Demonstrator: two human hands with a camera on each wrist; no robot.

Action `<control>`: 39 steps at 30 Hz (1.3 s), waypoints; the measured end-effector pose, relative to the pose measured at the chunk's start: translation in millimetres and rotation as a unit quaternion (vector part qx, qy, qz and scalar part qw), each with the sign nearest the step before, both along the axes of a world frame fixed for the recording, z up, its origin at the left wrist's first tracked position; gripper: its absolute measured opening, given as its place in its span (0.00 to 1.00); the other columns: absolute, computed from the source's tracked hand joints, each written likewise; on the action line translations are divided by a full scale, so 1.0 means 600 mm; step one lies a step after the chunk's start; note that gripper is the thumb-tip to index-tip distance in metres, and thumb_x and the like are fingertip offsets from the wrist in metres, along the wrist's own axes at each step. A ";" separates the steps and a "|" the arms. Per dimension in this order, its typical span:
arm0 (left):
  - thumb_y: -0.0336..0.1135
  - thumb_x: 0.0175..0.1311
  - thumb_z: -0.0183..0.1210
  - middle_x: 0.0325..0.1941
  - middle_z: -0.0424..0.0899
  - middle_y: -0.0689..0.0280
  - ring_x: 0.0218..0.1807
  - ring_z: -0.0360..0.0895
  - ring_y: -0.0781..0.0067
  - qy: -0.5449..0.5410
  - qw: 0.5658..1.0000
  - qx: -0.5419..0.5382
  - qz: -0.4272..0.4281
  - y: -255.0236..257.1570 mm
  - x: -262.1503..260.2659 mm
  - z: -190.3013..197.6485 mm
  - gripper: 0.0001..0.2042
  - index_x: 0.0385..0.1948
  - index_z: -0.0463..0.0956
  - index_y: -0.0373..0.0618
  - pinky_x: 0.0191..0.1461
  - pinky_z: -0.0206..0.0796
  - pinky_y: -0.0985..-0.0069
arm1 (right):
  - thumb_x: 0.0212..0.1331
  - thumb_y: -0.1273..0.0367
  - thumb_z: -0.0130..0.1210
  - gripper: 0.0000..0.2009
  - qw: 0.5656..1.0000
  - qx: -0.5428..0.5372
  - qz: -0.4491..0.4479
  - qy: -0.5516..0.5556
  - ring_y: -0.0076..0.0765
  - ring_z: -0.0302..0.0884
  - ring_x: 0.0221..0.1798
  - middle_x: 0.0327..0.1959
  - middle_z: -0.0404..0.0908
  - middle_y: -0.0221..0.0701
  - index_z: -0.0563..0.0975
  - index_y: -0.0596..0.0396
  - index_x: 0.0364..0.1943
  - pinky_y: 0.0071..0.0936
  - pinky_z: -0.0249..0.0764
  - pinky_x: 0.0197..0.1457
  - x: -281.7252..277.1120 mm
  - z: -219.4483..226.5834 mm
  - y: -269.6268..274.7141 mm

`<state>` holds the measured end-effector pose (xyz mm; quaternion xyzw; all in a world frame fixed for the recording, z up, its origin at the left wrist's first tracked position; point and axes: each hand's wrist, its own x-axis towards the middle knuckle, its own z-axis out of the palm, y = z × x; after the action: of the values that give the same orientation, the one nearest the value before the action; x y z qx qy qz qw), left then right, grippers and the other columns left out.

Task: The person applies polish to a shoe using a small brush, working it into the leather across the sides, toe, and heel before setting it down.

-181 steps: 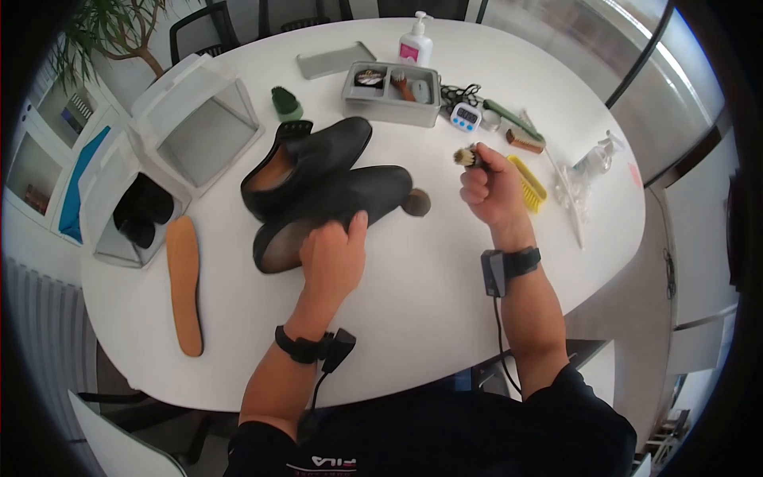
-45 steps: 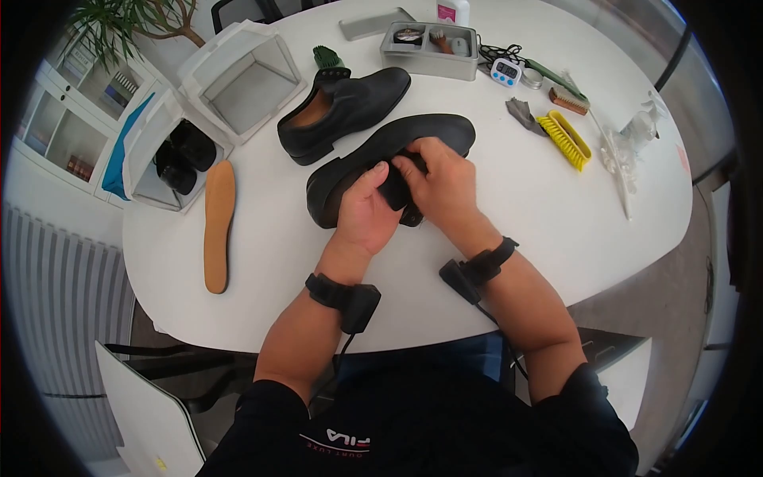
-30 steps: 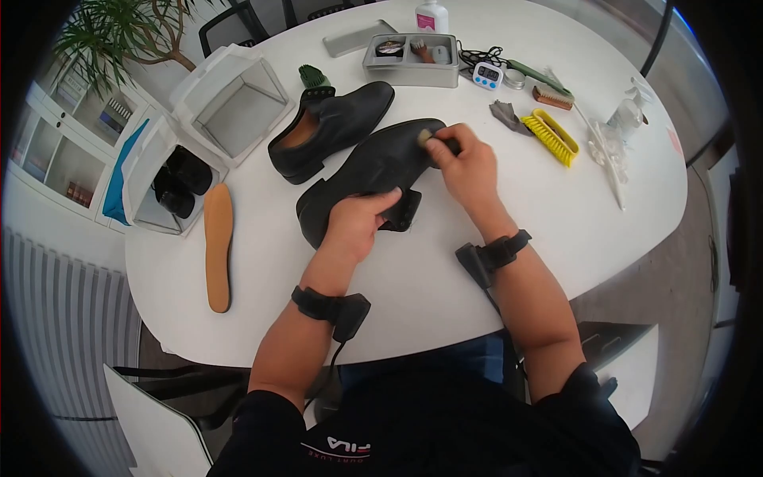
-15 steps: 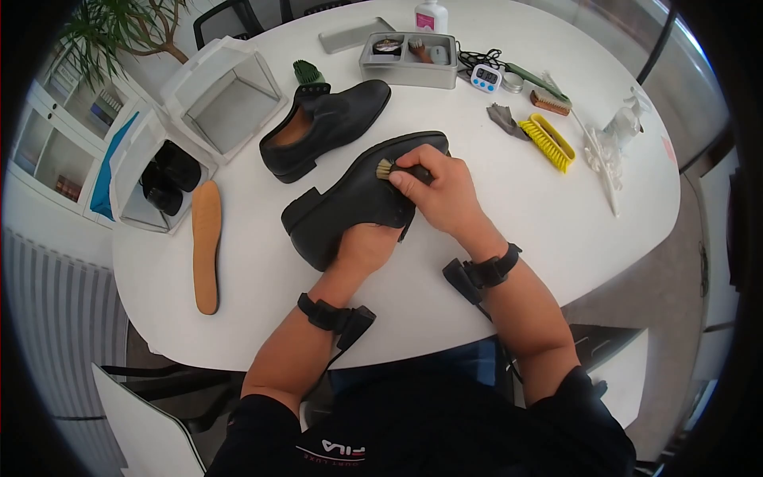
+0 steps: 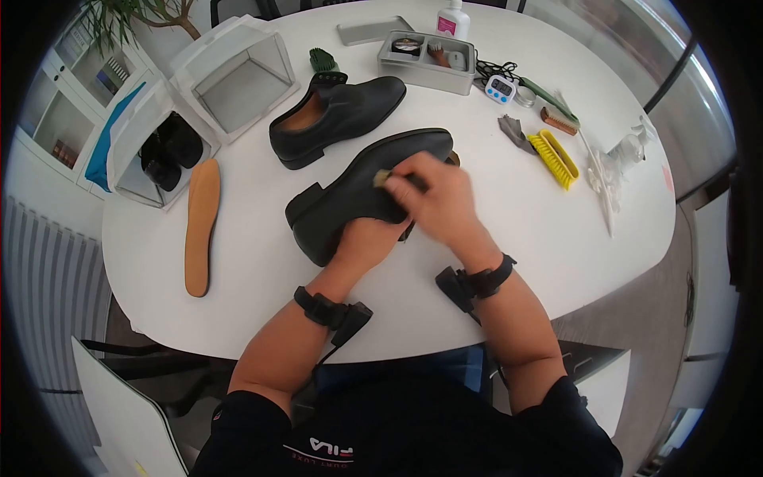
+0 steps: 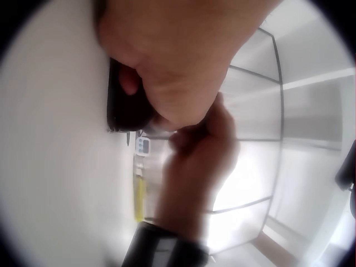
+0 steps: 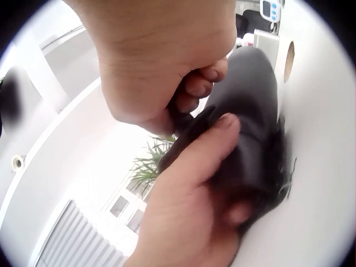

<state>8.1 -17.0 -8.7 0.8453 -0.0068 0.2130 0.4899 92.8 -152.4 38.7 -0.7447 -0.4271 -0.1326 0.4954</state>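
A black leather shoe (image 5: 342,195) lies tipped on its side near the middle of the table, sole edge away from me. My left hand (image 5: 369,242) grips it at the opening; the right wrist view shows the left thumb (image 7: 214,142) laid along the leather, the other fingers partly hidden. In my right hand (image 5: 437,199) is a small brush (image 5: 382,178), pinched, its pale bristles at the upper side of the shoe. The brush's handle is mostly covered by the fingers. Behind stands the matching shoe (image 5: 350,115), upright.
A tan insole (image 5: 203,230) lies at left, near two shoe boxes (image 5: 238,87), one with dark shoes inside. At the back are a metal tin (image 5: 429,78) and pump bottle (image 5: 453,20). A timer (image 5: 501,89), grey cloth (image 5: 517,133) and yellow brush (image 5: 554,159) lie to the right.
The shoe, upright six seconds ago, has been turned onto its side. My right hand brought the small brush from the right to the shoe, then shifted it from toe to side.
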 end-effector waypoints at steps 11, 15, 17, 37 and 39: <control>0.35 0.73 0.55 0.41 0.89 0.49 0.47 0.85 0.41 -0.011 0.997 0.045 0.060 0.006 0.004 -0.081 0.11 0.43 0.85 0.39 0.51 0.79 0.55 | 0.64 0.57 0.69 0.12 0.994 0.042 -0.102 0.005 0.43 0.88 0.30 0.25 0.88 0.36 0.86 0.51 0.37 0.35 0.81 0.38 0.014 -0.007 0.009; 0.32 0.71 0.55 0.41 0.89 0.48 0.43 0.85 0.40 0.093 0.983 0.158 0.028 0.012 -0.008 -0.083 0.10 0.40 0.85 0.36 0.48 0.79 0.54 | 0.65 0.57 0.69 0.14 0.961 0.006 -0.257 0.104 0.44 0.88 0.29 0.25 0.87 0.36 0.86 0.53 0.38 0.37 0.81 0.36 0.056 -0.011 -0.008; 0.31 0.71 0.55 0.40 0.89 0.47 0.43 0.85 0.39 0.134 0.962 0.238 -0.005 0.009 -0.009 -0.082 0.10 0.40 0.85 0.36 0.48 0.79 0.54 | 0.65 0.56 0.69 0.15 0.943 0.003 -0.316 0.108 0.45 0.88 0.29 0.26 0.88 0.37 0.86 0.54 0.38 0.38 0.81 0.37 0.085 -0.020 -0.023; 0.21 0.64 0.59 0.35 0.88 0.60 0.39 0.85 0.56 -0.197 0.976 -0.060 0.073 -0.045 0.019 -0.134 0.07 0.40 0.84 0.41 0.43 0.79 0.60 | 0.58 0.65 0.72 0.07 0.992 -0.078 0.008 -0.096 0.44 0.86 0.30 0.31 0.87 0.31 0.84 0.49 0.33 0.36 0.79 0.33 -0.044 0.040 0.053; 0.20 0.64 0.59 0.35 0.87 0.59 0.38 0.85 0.55 -0.123 0.986 0.106 0.043 -0.019 0.018 -0.186 0.07 0.38 0.84 0.41 0.42 0.78 0.60 | 0.59 0.65 0.71 0.07 0.986 -0.095 -0.020 -0.132 0.44 0.86 0.30 0.30 0.86 0.31 0.84 0.50 0.33 0.37 0.79 0.32 -0.043 0.042 0.050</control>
<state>19.2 -28.2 -120.2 0.8595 -0.0532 0.3342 0.3831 66.7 -122.3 63.6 -0.7729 -0.4843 -0.1988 0.3586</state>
